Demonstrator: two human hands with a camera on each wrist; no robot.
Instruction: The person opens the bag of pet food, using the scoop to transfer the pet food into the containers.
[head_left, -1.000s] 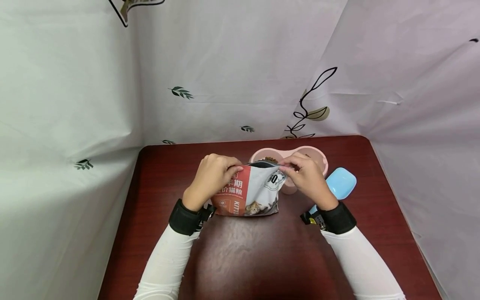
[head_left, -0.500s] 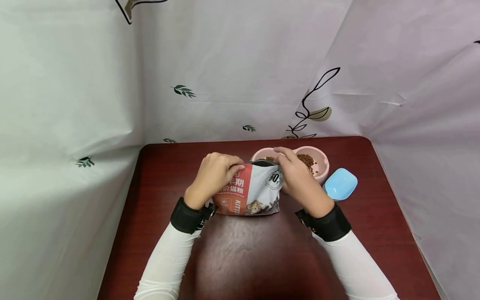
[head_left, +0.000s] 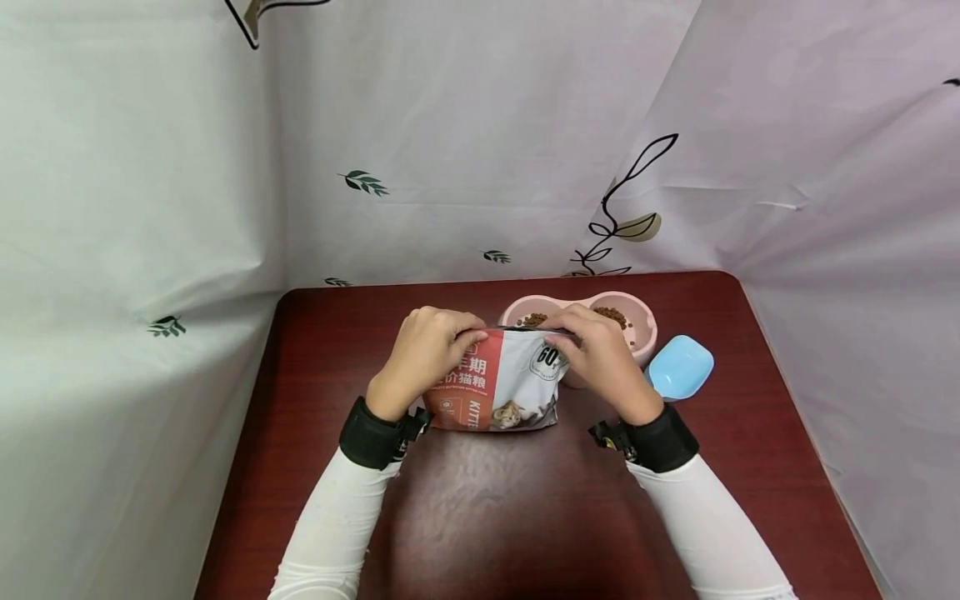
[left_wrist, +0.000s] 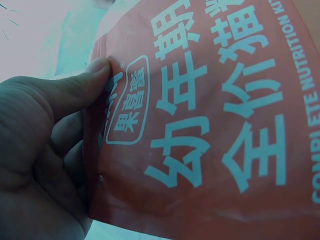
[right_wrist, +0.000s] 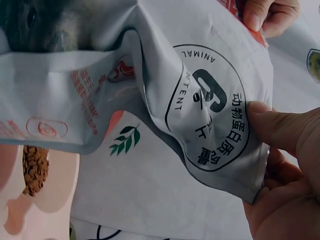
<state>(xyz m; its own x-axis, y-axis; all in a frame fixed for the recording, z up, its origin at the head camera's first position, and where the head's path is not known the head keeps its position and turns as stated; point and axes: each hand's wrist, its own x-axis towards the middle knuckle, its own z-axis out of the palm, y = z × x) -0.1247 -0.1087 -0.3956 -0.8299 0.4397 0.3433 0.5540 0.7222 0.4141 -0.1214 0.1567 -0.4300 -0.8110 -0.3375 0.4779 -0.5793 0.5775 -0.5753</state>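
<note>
A red and silver cat food bag with a kitten printed on it stands at the middle of the table. My left hand pinches its top left edge, thumb on the front, as the left wrist view also shows on the red side of the bag. At the top right edge, my right hand pinches the silver part of the bag between thumb and fingers. The bag's mouth looks nearly closed, a thin dark line along the top. What is inside the bag is hidden.
Behind the bag stands a pink double bowl with brown kibble in both cups. A light blue scoop lies on the dark red table to the right, its handle hidden behind my right arm. White patterned cloth hangs behind.
My right hand has moved left along the bag's top edge and taken a fresh pinch there. The bag's mouth, gaping before, has narrowed. My left hand has stayed in place.
</note>
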